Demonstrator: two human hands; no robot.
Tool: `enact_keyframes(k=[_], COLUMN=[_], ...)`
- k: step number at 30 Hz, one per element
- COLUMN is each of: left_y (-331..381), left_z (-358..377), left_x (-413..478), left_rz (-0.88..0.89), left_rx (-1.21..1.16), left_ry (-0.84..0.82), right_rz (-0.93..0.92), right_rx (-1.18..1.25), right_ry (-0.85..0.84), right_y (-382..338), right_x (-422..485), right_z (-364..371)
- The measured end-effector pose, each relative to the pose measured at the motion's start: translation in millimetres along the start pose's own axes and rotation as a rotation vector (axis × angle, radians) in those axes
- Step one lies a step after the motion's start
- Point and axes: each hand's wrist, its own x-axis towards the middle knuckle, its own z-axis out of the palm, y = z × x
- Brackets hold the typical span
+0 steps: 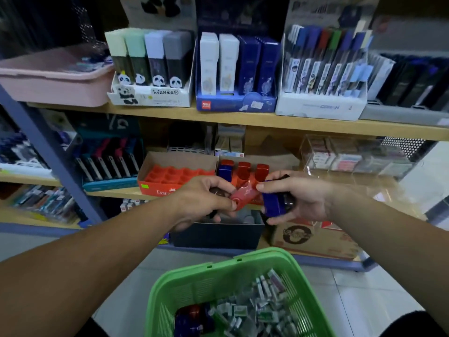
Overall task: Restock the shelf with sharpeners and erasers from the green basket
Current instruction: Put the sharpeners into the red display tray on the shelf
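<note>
Red sharpener point(244, 196) is sitting pinched between thumb and fingertips of the left hand point(202, 200), with its far end reaching the right fingertips; I can't tell whether those are gripping it too. Right hand point(303, 200) is curling round a blue sharpener point(274, 205), clamped against the palm. Something dark is also showing under the left fingers, too hidden to call. Looks like the placing step: both hands are hovering in front of the shelf point(116, 192), with the orange tray point(175, 176) just beyond the left knuckles. Its pockets nearest the left fingers are sitting bare. The stocked sharpeners point(243, 167) are standing upright directly past the fingertips of both hands. Next move is probably calling for dropping each piece upright into a free pocket, one hand at a time, since the hands are crowding each other. Green basket point(194, 283) is waiting below the wrists, holding erasers point(255, 310) and a few spare sharpeners point(192, 317). A clear acrylic box point(352, 156) is sitting beyond the right fingers and a dark box point(218, 234) beneath both hands. The stocked row may be getting in the way of reaching the rear pockets.
</note>
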Motion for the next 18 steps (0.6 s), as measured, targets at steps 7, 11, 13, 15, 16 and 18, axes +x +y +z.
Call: enact_keyframes(k=[7,11,13,15,16,18], left_y=[7.6,11.9,13.3,11.8,11.0,9.1], left_z=[12.2,21.7,27.9,30.7,30.8,29.5], left_x=[40.8,57.6,64.6,72.2,74.7,76.5], left_rz=[0.017,0.043,0.062,0.055,0.042,0.012], left_rx=[-0.064,-0.122,-0.136,-0.133,-0.139,-0.181], left_ry=[-0.02,-0.024,-0.015,0.029,0.049,0.045], right_rz=[-0.181,-0.287,-0.349,-0.418,-0.448,-0.477], right_rx=[-0.055,-0.006,-0.013,-0.108,-0.18,-0.286], right_ry=[0.189,0.271,0.318,0.429,0.495,0.595], right_y=[-1.5,-5.6,-9.9,-13.7,-15.0,-15.7], right_x=[27.9,31.0,29.5,31.0,34.5,43.5], right_z=[-19.3,-29.5,-32.2,-37.6,-42.6,-54.0])
